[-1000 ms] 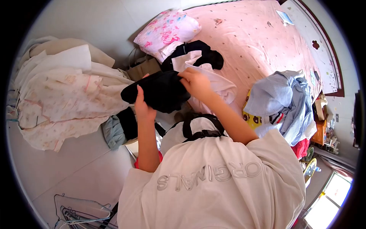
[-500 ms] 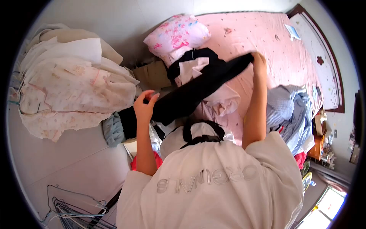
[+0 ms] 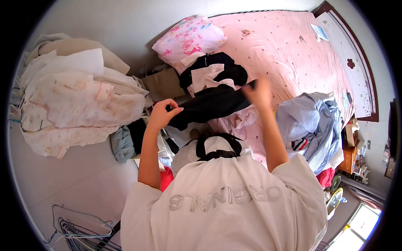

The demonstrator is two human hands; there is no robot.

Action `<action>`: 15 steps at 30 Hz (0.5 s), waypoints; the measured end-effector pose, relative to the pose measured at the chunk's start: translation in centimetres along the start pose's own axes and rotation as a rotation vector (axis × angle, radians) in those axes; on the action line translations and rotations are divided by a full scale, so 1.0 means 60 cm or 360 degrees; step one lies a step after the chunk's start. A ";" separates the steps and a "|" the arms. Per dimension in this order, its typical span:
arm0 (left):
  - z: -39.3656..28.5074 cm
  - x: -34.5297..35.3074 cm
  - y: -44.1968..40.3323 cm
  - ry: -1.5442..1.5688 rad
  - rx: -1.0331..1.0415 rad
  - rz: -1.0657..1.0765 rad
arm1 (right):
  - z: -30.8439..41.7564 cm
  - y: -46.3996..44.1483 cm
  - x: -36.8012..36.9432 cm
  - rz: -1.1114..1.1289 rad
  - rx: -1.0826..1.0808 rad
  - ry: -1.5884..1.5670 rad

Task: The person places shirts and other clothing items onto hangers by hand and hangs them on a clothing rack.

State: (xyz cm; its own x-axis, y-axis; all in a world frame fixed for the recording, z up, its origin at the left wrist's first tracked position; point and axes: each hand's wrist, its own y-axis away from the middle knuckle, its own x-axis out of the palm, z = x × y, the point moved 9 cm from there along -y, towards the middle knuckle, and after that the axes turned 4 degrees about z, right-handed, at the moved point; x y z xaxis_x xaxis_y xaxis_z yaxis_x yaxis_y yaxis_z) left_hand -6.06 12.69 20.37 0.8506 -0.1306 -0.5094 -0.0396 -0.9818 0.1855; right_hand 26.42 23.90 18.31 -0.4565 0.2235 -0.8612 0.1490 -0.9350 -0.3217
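A black garment point(image 3: 209, 104) is stretched between my two hands, above the pink bed edge. My left hand point(image 3: 164, 112) pinches its left end, thumb and fingertips nearly together. At the other end my right hand point(image 3: 260, 93) is closed on the cloth, its fingers smeared by motion. Just beyond the garment lie a pale pink cloth point(image 3: 206, 76) and another black piece of clothing point(image 3: 234, 70). More pink fabric point(image 3: 242, 118) shows below the held garment.
Pale clothes point(image 3: 79, 100) hang at the left, with a grey-green cloth point(image 3: 122, 144) beside them. Hangers point(image 3: 83, 230) are at lower left. A floral pillow point(image 3: 190, 39) and a blue striped garment pile point(image 3: 312, 121) lie on the pink bed point(image 3: 280, 50). A brown bag point(image 3: 162, 83) stands by the wall.
The bunched black garment was drawn out lengthwise toward the upper right, then lowered. My right hand moved out and came partway back; my left hand opened, then closed on the cloth.
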 end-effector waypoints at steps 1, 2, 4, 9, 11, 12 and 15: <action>-0.007 -0.002 -0.004 0.0056 0.0025 -0.0011 | 0.090 0.020 0.020 0.0370 -0.0331 -0.0417; -0.014 -0.004 -0.006 0.0112 0.0046 -0.0021 | 0.150 0.057 0.059 0.0535 -0.0585 -0.0378; -0.033 -0.013 -0.005 0.0174 0.0075 -0.0082 | 0.248 0.109 0.093 0.0722 -0.0822 -0.0682; -0.051 -0.083 0.042 0.0121 0.0051 -0.0382 | 0.278 0.131 0.208 0.0986 -0.0574 -0.1058; -0.051 -0.124 0.078 0.0065 0.0045 -0.0579 | 0.283 0.117 0.215 0.1088 -0.0621 -0.1154; -0.040 -0.144 0.097 0.0103 0.0007 -0.0657 | 0.295 0.113 0.218 0.1174 -0.0725 -0.1182; -0.019 -0.187 0.157 0.0241 -0.0108 -0.0883 | 0.375 0.115 0.168 0.0937 -0.0956 -0.1384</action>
State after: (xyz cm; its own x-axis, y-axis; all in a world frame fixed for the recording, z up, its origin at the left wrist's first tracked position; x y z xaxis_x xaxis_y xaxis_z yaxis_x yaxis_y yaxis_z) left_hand -15.40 5.08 28.79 0.8001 0.4274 -0.4210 0.4633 -0.8860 -0.0189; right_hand 3.08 13.49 16.25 -0.5846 -0.6690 -0.4591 0.8108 -0.5027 -0.2998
